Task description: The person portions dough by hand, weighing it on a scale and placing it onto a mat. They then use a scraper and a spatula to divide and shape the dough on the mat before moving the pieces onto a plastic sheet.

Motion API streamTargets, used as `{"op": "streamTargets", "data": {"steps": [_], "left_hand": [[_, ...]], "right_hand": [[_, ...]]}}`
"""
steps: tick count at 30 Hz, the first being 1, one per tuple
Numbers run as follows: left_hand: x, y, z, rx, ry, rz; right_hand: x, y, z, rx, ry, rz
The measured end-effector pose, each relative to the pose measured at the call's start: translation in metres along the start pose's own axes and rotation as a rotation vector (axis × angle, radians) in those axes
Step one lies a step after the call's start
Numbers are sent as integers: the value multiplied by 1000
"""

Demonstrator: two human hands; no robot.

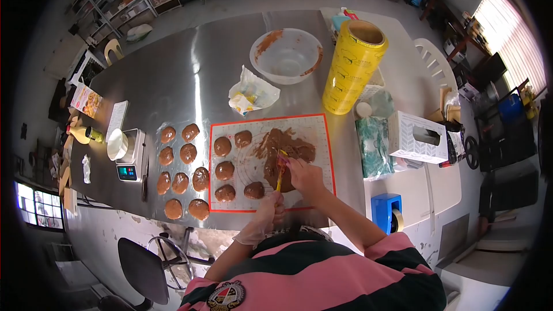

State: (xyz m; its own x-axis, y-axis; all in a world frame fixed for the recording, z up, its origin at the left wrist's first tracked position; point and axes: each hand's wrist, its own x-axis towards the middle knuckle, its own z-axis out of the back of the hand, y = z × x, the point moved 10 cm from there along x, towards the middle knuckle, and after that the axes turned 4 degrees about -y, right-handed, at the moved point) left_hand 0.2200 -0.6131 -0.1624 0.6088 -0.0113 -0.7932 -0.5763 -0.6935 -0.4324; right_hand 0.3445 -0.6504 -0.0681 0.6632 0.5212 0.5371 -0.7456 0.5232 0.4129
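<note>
Over the orange-bordered baking mat (271, 120), both my hands meet at a slim yellow tool (279, 181), whose kind I cannot make out. My left hand (268, 213), in a clear glove, is closed around its lower end. The fingers of my right hand (304, 177) pinch it near its upper end. Beneath them a smear of brown dough (288, 148) spreads across the right half of the mat. Several rounded brown dough pieces (224, 170) sit on the mat's left side. More dough pieces (188, 153) lie on clear plastic film left of the mat.
Beyond the mat are a crumpled wrapper (253, 93) and a brown-smeared bowl (286, 57). A tall yellow film roll (352, 69) stands at the right, near a tissue box (417, 137) and a blue tape dispenser (386, 212). A digital scale (133, 158) carrying a white cup stands left.
</note>
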Motion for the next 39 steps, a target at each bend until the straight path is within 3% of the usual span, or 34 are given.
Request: {"op": "streamTargets", "data": {"steps": [5,8,10,12,19,24,28,30,34,39], "left_hand": [[-2,-1,0,15,-4,-3],[-2,-4,6,26,-41,-39],[0,-5,11,23,-60,-62],[4,-17,20,158,-151,-214],[9,-13,15,292,-211,-181],[-2,-23,6,394,-201,-316],[0,-20,14,299,-203,-275],[3,-27,24,262,-240,-363],[3,-27,28,192,-265,-302],[2,-25,20,181,-264,-206]], "right_hand": [[13,-12,6,35,-43,-19],[21,-30,16,118,-124,-134],[26,-40,21,154,-34,-295],[27,-28,26,142,-51,-258],[19,-13,-9,74,38,-236],[16,-28,-17,74,4,-298],[17,-55,-18,63,-23,-369],[18,-64,-13,78,-13,-414],[18,-69,3,225,-44,-518],[10,-46,-20,242,-28,-445]]}}
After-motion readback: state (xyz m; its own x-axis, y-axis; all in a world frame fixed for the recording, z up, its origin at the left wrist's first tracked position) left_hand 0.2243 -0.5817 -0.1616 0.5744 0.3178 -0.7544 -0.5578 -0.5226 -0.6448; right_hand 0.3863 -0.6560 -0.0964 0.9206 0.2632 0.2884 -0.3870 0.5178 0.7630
